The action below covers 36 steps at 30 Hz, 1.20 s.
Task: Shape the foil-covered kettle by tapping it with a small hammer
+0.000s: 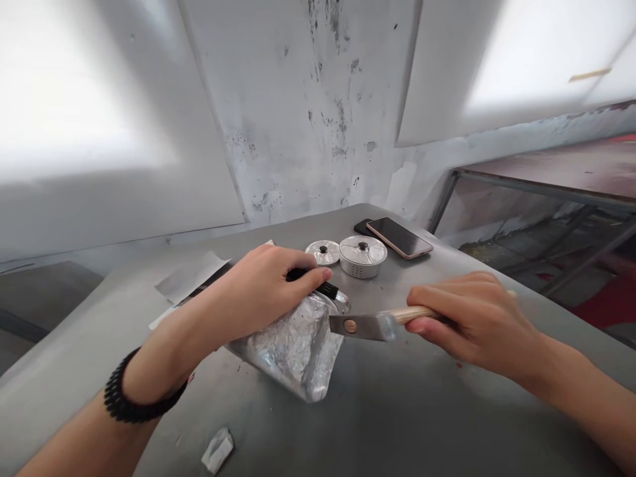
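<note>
My left hand (258, 288) is closed over the black handle of a small foil-wrapped pan (298, 344) that rests tilted on the grey table (397, 411). My right hand (477, 318) grips the wooden handle of a brush (368, 324) with a metal ferrule. The ferrule end touches the pan's rim from the right; the bristles are hidden. A black beaded bracelet sits on my left wrist.
Behind the pan stand a small lidded metal pot (362, 255) and a separate lid (322, 252). A phone (400, 236) lies at the back right beside a dark object. Grey paper sheets (191, 275) lie at the left, and a crumpled scrap (217, 450) near the front edge.
</note>
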Each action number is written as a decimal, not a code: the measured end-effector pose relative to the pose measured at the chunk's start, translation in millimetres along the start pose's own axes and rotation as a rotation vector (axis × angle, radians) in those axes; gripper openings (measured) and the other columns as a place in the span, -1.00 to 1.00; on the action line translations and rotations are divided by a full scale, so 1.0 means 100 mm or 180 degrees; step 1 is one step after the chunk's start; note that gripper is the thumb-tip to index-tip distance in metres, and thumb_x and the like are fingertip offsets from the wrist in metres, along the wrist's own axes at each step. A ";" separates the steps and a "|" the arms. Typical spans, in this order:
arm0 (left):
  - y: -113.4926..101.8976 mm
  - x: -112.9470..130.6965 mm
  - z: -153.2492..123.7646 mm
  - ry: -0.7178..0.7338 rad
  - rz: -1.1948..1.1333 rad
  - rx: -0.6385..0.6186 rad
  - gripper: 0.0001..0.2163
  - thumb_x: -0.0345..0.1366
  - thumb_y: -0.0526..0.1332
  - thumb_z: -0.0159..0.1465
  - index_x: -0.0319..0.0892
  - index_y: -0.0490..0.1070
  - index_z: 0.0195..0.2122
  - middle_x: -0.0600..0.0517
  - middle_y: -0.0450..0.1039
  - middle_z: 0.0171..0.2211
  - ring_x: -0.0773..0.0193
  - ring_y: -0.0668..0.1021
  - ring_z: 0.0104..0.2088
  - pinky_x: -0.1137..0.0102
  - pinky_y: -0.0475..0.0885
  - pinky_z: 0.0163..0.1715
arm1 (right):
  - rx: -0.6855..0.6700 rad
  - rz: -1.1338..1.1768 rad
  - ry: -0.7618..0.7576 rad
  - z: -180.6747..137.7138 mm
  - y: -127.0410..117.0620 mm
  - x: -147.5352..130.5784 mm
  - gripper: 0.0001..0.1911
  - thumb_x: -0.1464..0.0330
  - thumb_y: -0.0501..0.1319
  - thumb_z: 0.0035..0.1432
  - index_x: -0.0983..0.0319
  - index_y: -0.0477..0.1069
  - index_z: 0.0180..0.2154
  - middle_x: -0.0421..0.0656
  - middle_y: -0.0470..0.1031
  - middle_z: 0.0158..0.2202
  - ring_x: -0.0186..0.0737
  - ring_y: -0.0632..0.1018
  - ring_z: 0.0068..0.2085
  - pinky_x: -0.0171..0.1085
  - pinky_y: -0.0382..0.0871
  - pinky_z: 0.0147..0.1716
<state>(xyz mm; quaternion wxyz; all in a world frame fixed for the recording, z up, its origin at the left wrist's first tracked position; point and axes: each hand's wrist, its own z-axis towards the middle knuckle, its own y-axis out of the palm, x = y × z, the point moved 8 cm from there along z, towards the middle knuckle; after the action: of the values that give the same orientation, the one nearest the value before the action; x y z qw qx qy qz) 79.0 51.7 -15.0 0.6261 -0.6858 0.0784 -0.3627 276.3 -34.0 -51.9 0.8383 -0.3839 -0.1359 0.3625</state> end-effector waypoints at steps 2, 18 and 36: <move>0.01 -0.01 0.00 -0.0015 -0.0032 -0.0016 -0.54 0.12 0.09 0.43 -0.05 0.67 -0.28 0.01 0.60 -0.40 0.17 0.57 -0.40 0.34 0.29 -0.48 | 0.0233 0.0155 0.0126 -0.02 -0.07 0.02 -0.46 0.06 -0.08 0.58 0.15 0.32 -0.42 -0.28 0.32 -0.62 -0.35 0.29 -0.63 -0.27 0.11 -0.55; 0.01 0.04 0.00 0.0149 0.0028 -0.0003 -0.58 0.09 0.10 0.43 -0.03 0.67 -0.21 0.06 0.60 -0.41 0.19 0.58 -0.38 0.34 0.41 -0.31 | -0.0202 -0.0091 0.0063 0.04 0.03 -0.03 -0.48 0.10 0.01 0.56 0.15 0.26 -0.47 -0.34 0.21 -0.68 -0.39 0.27 -0.68 -0.26 0.04 -0.62; 0.01 0.02 -0.02 -0.0028 -0.0111 -0.0076 -0.55 0.13 0.09 0.42 -0.05 0.66 -0.23 0.04 0.58 -0.42 0.18 0.56 -0.41 0.33 0.39 -0.38 | 0.0114 0.0229 0.0253 0.01 -0.05 -0.02 -0.48 0.15 -0.03 0.58 0.15 0.22 -0.48 -0.33 0.22 -0.67 -0.38 0.27 -0.67 -0.30 0.08 -0.60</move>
<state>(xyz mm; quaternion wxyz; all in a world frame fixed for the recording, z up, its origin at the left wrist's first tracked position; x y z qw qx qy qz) 79.1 48.6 -15.7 0.6118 -0.6961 0.0680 -0.3695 276.9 -36.6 -47.5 0.8363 -0.3875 -0.0821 0.3792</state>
